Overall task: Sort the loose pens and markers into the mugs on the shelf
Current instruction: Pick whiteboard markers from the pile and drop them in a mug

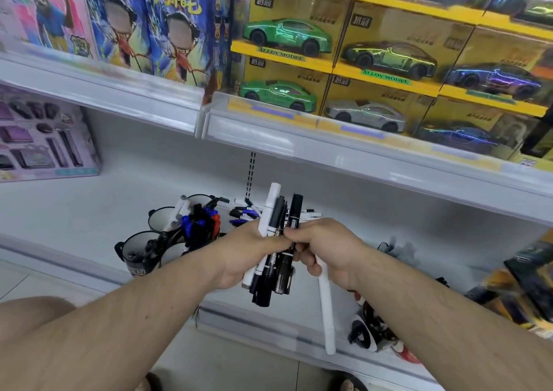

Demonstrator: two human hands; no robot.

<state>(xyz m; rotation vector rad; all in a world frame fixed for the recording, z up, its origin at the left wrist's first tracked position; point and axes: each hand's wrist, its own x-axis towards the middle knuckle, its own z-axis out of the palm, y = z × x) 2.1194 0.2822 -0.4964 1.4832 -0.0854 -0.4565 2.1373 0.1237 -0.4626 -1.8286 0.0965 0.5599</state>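
Observation:
My left hand (248, 256) grips a bundle of black and white markers (276, 220) held upright in front of the lower shelf. My right hand (326, 250) pinches one black marker in that bundle and also holds a long white pen (326, 309) that hangs down from its palm. Several black mugs stand on the shelf at the left: one (139, 253) holds a few dark pens, another (161, 218) holds a white pen, and blue, black and red pens (200, 224) fill one beside them. Loose pens (244, 214) lie on the shelf behind my hands.
White shelf board (74, 211) with a raised front lip. A purple boxed set (45, 139) stands at the back left. Boxed toy cars (374, 61) fill the shelf above. Dark and yellow packages (520, 286) and small toys (374, 327) lie at the right. My feet show on the tiled floor below.

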